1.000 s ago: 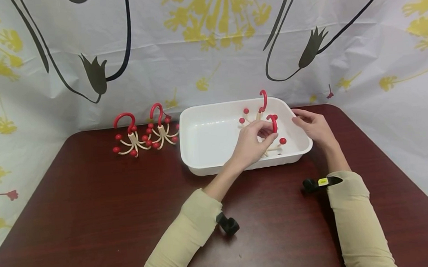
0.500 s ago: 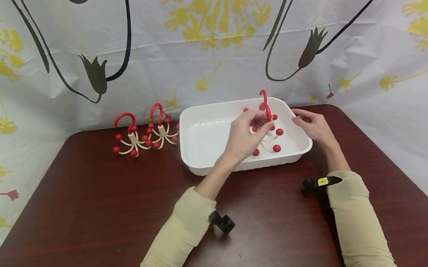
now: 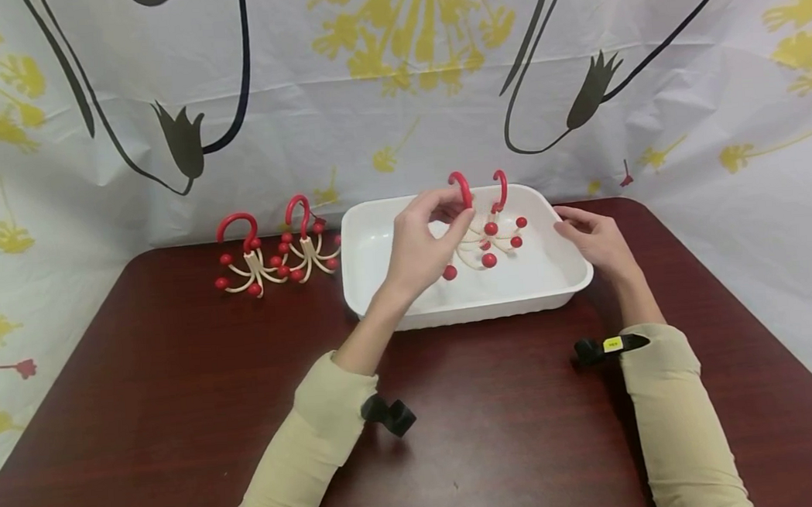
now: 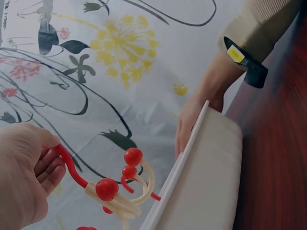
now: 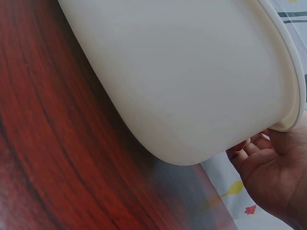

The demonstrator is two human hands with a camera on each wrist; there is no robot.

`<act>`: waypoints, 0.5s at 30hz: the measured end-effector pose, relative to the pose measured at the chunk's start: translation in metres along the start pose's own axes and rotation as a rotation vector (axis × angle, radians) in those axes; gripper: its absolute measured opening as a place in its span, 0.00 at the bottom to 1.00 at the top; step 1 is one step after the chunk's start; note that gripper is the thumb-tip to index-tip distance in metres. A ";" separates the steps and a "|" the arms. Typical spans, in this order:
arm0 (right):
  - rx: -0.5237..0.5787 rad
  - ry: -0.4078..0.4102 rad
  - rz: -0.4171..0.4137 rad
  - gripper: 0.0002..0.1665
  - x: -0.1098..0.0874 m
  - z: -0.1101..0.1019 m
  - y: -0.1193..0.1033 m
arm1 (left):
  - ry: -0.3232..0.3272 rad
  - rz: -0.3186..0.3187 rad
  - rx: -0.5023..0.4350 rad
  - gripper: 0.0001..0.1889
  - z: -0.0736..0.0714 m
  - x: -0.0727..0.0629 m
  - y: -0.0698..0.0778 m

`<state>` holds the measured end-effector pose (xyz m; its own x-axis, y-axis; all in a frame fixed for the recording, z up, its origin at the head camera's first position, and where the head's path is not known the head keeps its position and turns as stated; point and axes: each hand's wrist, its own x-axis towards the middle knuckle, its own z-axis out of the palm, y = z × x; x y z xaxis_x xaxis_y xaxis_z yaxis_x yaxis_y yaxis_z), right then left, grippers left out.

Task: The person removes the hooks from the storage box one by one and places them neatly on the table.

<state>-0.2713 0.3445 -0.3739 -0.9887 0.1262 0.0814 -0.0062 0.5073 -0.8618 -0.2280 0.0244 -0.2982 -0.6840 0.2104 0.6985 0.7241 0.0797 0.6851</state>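
My left hand pinches the red hook of a multi-prong hanger, whose cream prongs end in red balls. It hangs over the white tray; whether the balls touch the tray floor I cannot tell. In the left wrist view the same hanger tilts away from the fingers. Behind it a second hanger stands in the tray, partly hidden. My right hand grips the tray's right rim, with fingers bent against the outer end wall in the right wrist view.
Two more such hangers, one farther left and one near the tray's left side, stand hook-up on the dark red wooden table. A patterned white cloth hangs close behind the tray.
The left hand has carried its hanger leftward and slightly back, from the tray's right part toward the middle. The right hand, the tray and the other hangers have stayed put.
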 end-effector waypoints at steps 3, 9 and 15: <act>0.003 -0.002 -0.003 0.32 0.000 0.000 0.000 | 0.035 0.009 0.009 0.09 -0.013 0.000 -0.001; 0.007 -0.006 0.012 0.32 0.000 0.001 -0.001 | 0.106 0.029 0.040 0.09 -0.040 -0.002 -0.003; -0.007 -0.005 0.032 0.33 0.000 0.000 0.000 | 0.152 0.035 0.071 0.09 -0.067 -0.007 -0.006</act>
<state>-0.2712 0.3445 -0.3733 -0.9891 0.1381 0.0510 0.0267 0.5090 -0.8604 -0.2333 -0.0425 -0.2939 -0.6597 0.0648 0.7487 0.7486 0.1444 0.6471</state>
